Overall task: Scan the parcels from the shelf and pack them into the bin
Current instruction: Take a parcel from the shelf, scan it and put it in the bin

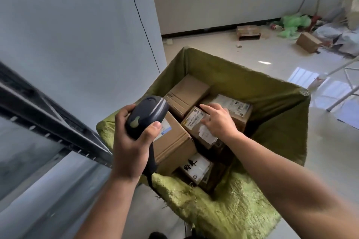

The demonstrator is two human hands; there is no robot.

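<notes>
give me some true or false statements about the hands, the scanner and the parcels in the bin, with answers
1. The left hand grips the scanner. True.
2. The right hand holds a roll of tape. False: its fingers touch a small labelled parcel in the bin.
3. The bin is lined with green fabric. True.
4. The bin holds just one parcel. False: several lie in it, among them a large box.
5. A loose box lies on the floor beyond the bin. True.
</notes>
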